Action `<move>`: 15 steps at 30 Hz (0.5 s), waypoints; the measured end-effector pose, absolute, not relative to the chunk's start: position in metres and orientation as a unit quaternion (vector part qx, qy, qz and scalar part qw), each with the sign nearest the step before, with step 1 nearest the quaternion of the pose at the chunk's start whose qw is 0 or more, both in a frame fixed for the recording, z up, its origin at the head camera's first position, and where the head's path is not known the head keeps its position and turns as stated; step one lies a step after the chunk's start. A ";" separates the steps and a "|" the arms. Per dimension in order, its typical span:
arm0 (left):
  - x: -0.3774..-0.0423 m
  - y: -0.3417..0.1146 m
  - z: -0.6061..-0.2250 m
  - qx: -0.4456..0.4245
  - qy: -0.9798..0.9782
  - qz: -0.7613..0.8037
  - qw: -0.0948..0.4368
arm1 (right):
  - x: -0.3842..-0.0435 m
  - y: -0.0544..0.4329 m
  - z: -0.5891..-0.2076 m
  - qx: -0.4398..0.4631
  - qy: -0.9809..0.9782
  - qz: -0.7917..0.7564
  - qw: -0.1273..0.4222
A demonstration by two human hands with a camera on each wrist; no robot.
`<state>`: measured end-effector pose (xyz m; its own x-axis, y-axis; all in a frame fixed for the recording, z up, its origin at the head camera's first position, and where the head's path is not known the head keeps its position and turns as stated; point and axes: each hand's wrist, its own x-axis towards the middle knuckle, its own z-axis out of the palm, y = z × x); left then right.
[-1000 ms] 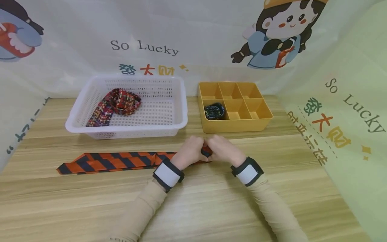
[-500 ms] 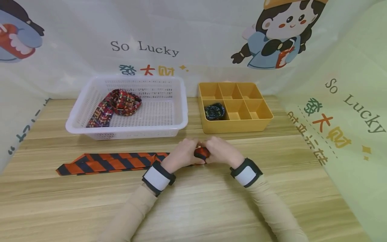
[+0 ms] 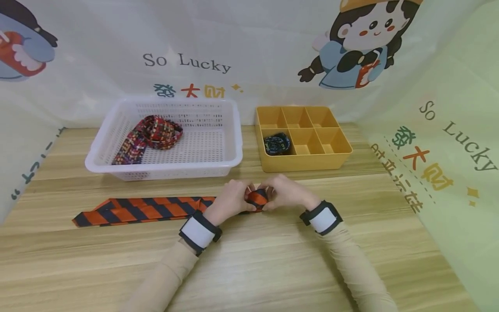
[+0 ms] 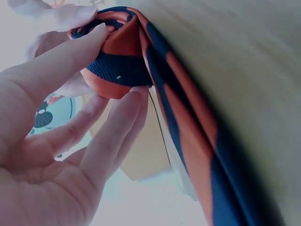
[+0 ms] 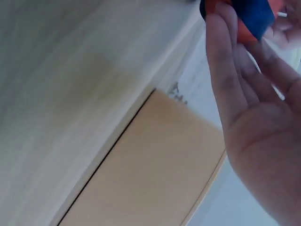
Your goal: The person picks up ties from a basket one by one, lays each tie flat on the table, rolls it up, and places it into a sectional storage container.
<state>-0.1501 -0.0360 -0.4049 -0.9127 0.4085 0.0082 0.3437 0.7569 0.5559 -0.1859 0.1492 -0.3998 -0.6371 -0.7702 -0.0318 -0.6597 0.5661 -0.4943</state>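
Note:
An orange and navy striped necktie (image 3: pixel 148 209) lies along the table, its right end wound into a roll (image 3: pixel 257 198). My left hand (image 3: pixel 230 201) pinches the roll from the left; in the left wrist view its thumb and fingers sit around the coil (image 4: pixel 117 61), and the unrolled length trails off it. From the other side my right hand (image 3: pixel 284 193) grips the same roll. The right wrist view has the roll (image 5: pixel 254 16) at its top edge, between the fingers, partly cut off.
Behind the tie stands a white perforated basket (image 3: pixel 175 170) holding a red multicoloured woven necktie (image 3: pixel 161 132). To its right is a yellow six-compartment box (image 3: pixel 306 163), with a dark rolled necktie (image 3: pixel 277 144) in its front-left compartment. A printed cloth (image 3: pixel 265 43) hangs behind.
Both hands have shifted slightly left along the tie with the roll, and more of the roll shows between them. The flat part of the tie has stayed put.

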 end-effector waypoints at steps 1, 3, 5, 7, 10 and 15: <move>-0.150 -0.037 -0.404 0.200 0.935 0.285 0.062 | -0.185 0.147 -0.399 -0.408 0.878 -0.221 0.116; -0.148 -0.038 -0.402 0.201 0.937 0.276 0.071 | -0.180 0.141 -0.397 -0.405 0.888 -0.196 0.097; -0.146 -0.038 -0.399 0.209 0.940 0.258 0.074 | -0.175 0.135 -0.393 -0.401 0.899 -0.161 0.080; -0.144 -0.037 -0.397 0.217 0.942 0.245 0.071 | -0.171 0.129 -0.390 -0.395 0.907 -0.129 0.072; -0.142 -0.036 -0.396 0.218 0.942 0.248 0.062 | -0.168 0.125 -0.389 -0.386 0.913 -0.114 0.071; -0.144 -0.036 -0.397 0.201 0.939 0.276 0.050 | -0.175 0.130 -0.396 -0.378 0.906 -0.166 0.098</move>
<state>-0.1436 -0.0363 -0.3970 -0.9143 0.4048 0.0161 0.3491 0.7672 0.5381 -0.1751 0.1303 -0.3960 -0.6951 -0.7169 -0.0531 -0.6517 0.6596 -0.3744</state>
